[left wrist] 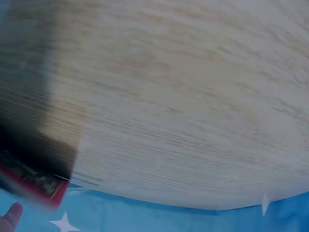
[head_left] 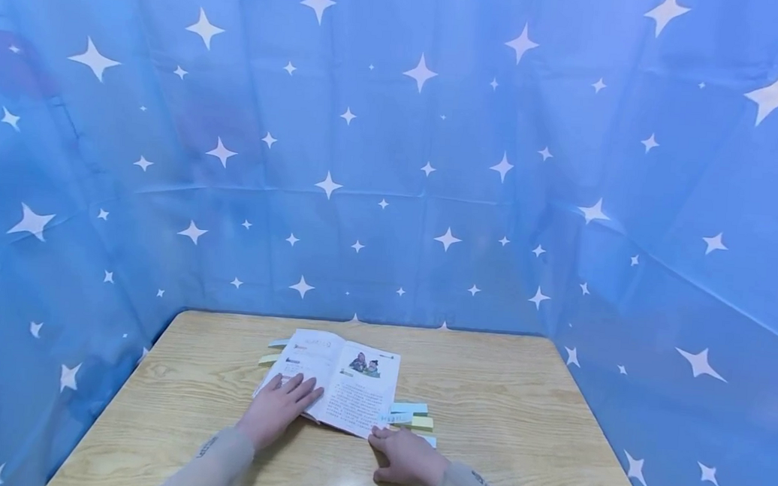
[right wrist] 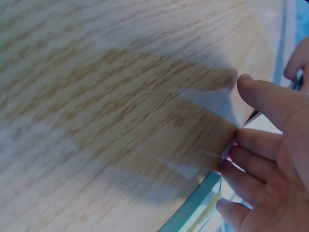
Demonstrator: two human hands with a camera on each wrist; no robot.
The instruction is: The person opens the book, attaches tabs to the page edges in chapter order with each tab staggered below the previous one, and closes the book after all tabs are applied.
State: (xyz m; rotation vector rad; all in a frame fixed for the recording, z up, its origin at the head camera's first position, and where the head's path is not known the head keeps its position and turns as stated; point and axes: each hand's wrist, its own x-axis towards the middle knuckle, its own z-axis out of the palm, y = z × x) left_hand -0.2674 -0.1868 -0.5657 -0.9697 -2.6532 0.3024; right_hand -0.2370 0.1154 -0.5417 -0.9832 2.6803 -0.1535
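Note:
An open book [head_left: 364, 399] lies on the wooden table, with printed text and a small coloured picture of figures on its right page. My left hand [head_left: 280, 408] rests flat on the lower left page, fingers spread. At the book's lower right corner, my right hand [head_left: 408, 455] touches the edge with its fingertips; in the right wrist view its thumb stands apart from the fingers. Blue tabs [head_left: 410, 408] and a yellow tab [head_left: 422, 423] stick out from the right side just above that hand. The left wrist view catches only one fingertip [left wrist: 13, 212] beside a blurred red edge.
More paper tabs [head_left: 269, 358] project from the book's left side. The light wooden table [head_left: 506, 409] extends around the book, with a bright reflection near its front. A blue curtain [head_left: 395, 153] with white stars hangs behind the table and along both sides.

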